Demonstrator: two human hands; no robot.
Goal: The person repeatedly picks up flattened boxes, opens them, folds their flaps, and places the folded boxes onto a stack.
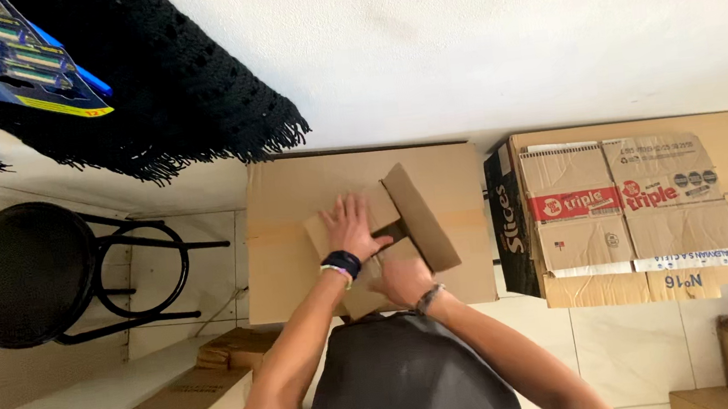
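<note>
Tiled floor (631,339), white wall (500,37), black stool (24,272)

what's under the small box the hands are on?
A big closed carton: the small box lies on its top. Left hand presses one flap, right hand grips the near edge. The small box's inside is hidden.

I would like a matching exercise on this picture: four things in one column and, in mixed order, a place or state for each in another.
Things:
1. left hand
2. right hand
3. black stool
4. printed carton

Places or states:
a. stands at far left
b. lies right of the big plain box
c. lies flat, fingers spread, on the small cardboard box
d. at the small box's near edge

Pairs: 1-c, 2-d, 3-a, 4-b
</note>
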